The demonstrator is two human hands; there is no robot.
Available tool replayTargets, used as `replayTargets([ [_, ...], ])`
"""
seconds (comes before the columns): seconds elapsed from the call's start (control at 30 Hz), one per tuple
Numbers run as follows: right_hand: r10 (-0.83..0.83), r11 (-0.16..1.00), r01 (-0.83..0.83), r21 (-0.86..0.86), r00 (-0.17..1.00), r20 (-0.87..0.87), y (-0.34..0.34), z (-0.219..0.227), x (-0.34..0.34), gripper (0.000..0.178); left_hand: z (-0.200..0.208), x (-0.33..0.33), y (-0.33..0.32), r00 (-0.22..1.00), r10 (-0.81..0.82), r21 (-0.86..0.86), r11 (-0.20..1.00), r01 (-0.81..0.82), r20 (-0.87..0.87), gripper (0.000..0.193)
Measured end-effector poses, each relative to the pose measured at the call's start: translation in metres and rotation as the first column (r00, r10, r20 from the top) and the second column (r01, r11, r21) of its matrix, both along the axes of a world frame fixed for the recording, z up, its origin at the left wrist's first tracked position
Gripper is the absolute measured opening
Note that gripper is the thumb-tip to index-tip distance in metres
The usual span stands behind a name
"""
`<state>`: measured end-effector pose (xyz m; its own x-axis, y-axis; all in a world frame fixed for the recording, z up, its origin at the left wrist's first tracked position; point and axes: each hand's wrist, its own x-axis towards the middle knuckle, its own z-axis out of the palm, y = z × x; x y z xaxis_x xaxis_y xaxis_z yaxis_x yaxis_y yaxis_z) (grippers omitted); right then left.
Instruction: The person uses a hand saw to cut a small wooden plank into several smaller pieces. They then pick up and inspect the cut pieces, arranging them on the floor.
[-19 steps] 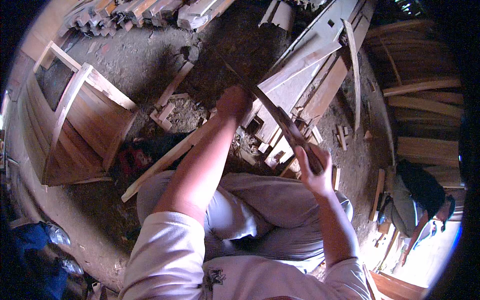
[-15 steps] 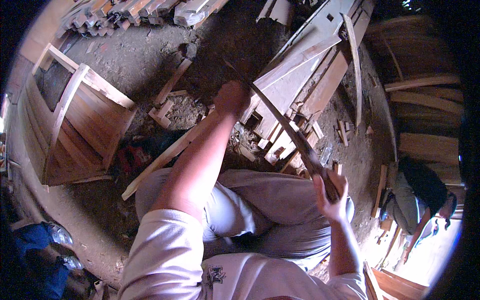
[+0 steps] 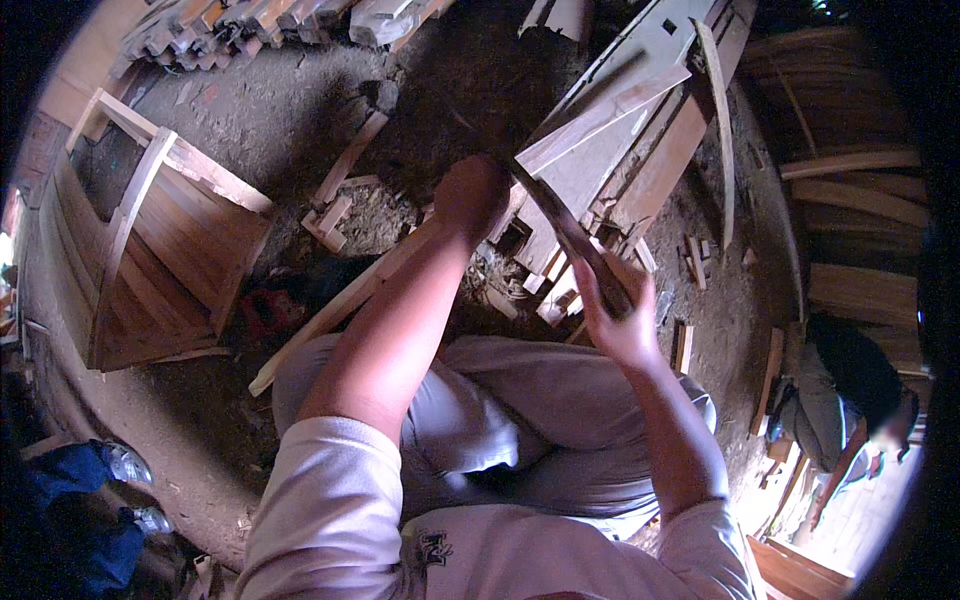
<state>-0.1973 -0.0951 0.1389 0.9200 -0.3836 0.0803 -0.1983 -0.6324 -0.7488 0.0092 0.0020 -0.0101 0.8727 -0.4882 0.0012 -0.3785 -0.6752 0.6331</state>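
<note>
My left hand (image 3: 472, 196) is closed in deep shade in front of me. A pale wooden strip (image 3: 322, 332) runs from beside my left knee, under my forearm, up to that hand, which appears to grip its far part; the fingers are hidden. My right hand (image 3: 622, 308) is wrapped round the dark, slightly curved handle of a long tool (image 3: 562, 228). Its far end reaches past the right side of my left hand. The head or blade is lost in the dark.
Long boards (image 3: 640, 150) lie ahead to the right, with wood offcuts (image 3: 560, 300) near my knees. A ribbed wooden frame (image 3: 165, 250) stands left, beneath a timber stack (image 3: 240, 35). One person (image 3: 850, 400) bends at the right; another's legs (image 3: 90, 510) show lower left.
My right hand has moved forward and left, away from my right knee, with the tool's handle in it. My left hand has stayed nearly in place, and the view has shifted slightly.
</note>
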Motion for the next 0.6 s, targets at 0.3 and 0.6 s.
replayTargets([
  [0.3,0.017,0.998,-0.018,-0.056,1.0,-0.015,-0.009,0.008,-0.027,0.025,-0.002,0.005,-0.002,1.0,0.027,-0.057,0.998,-0.026,0.014,0.021],
  [0.6,0.075,0.924,-0.034,-0.38,0.993,0.092,-0.026,0.043,-0.143,0.012,0.018,0.002,0.003,0.992,0.099,0.045,0.994,-0.095,-0.079,0.025],
])
